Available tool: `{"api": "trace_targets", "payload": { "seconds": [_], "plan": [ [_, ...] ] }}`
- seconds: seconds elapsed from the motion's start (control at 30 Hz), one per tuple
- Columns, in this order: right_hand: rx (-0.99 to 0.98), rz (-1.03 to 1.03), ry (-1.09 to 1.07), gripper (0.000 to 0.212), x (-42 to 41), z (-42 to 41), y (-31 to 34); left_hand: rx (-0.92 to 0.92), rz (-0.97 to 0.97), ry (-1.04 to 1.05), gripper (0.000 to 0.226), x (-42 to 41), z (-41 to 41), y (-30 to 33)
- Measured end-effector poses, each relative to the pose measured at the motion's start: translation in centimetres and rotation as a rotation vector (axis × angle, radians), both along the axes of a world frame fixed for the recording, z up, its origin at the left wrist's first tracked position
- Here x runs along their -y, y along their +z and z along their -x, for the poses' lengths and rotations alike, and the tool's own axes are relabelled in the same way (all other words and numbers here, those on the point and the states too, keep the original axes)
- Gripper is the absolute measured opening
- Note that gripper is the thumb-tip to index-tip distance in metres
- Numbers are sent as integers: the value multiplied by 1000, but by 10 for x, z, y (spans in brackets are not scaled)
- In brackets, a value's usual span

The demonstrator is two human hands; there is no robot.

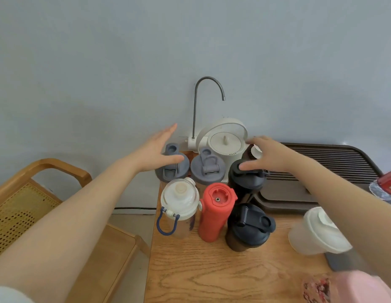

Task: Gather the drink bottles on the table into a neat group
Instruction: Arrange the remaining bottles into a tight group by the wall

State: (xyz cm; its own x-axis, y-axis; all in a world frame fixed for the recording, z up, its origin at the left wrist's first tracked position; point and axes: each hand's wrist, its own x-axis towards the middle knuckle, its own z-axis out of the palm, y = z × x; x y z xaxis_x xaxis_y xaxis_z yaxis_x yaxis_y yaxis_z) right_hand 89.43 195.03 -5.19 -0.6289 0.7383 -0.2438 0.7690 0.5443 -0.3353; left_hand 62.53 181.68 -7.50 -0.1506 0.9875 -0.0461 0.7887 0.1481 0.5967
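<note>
Standing clustered upright, six capped bottles (215, 212): grey, black, red, clear

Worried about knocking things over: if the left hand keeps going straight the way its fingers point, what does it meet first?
Probably the wall. The left hand points up and away, left of the tap; depth is unclear.

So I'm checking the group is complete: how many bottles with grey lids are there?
2, side by side in the back row: the left grey-lidded bottle under the left hand, the right grey-lidded bottle beside it. None seems hidden.
</note>
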Motion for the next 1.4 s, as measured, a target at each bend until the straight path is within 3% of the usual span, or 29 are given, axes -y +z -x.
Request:
{"api": "trace_targets", "payload": {
  "seconds": [0.07,0.23,0.3,0.4,0.47,0.6,0.7,0.87,1.07,1.17,1.2,1.27,1.33,1.4],
  "plan": [
    [169,92,81,95,3,-16,-10,-104,-4,-61,76,-10,-17,10],
    [-26,139,116,78,11,-17,-25,-280,178,-149,91,-39,-69,13],
    [-6,160,181,72,8,-18,-22,-353,242,-145,96,-47,-78,10],
    [84,83,282,66,-2,-15,-18,-385,273,-145,82,-51,-82,7],
    [92,81,284,75,-2,-14,-15,-370,260,-152,84,-49,-81,4],
    [-196,241,57,89,9,-23,-15,-292,251,-150,97,-45,-81,3],
    [-170,289,121,108,11,-26,-23,-292,248,-116,100,-44,-81,5],
    [77,21,388,75,-1,-15,-25,-281,243,-91,94,-43,-81,3],
    [200,-359,24,74,10,1,-32,-269,237,-96,97,-42,-80,3],
    [138,-258,1,73,2,-7,-24,-268,234,-93,97,-42,-79,2],
    [97,-129,47,72,-5,-15,-18,-267,233,-91,97,-42,-79,2],
    [184,-19,284,97,-12,-25,-9,-264,234,-92,96,-42,-79,3],
    [326,-86,493,111,-10,-23,-11,-259,238,-94,95,-42,-80,3],
    [363,-153,534,109,-10,-10,-15,-256,237,-95,93,-42,-81,4]
  ]
}}
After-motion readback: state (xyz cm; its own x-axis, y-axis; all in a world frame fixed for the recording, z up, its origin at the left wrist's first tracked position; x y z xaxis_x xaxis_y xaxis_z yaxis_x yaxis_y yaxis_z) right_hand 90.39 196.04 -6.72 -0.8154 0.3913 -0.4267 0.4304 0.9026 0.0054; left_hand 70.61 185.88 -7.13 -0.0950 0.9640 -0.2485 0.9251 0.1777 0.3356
